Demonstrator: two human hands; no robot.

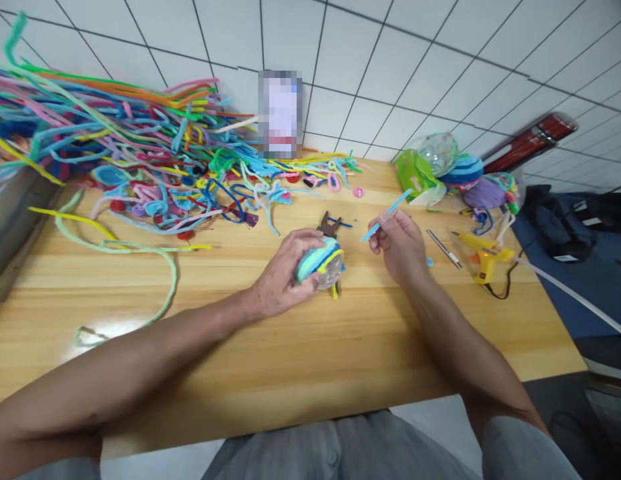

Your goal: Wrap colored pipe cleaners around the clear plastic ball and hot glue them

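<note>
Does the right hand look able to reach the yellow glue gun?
Probably yes: only a pen and small blue piece lie between the right hand and glue gun, but that hand holds a light-blue strip.

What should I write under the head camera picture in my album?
Left hand holding a striped ball, right hand holding a blue fuzzy strip, over a wooden table.

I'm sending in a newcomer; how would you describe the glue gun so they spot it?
On the wooden table, look toward the right edge, past the right hand holding a light blue strip. The glue gun lies there beside a slim pen-like tool. Its bright yellow, pistol-shaped body, with a whitish stick behind, sets it apart from that tool.
</note>
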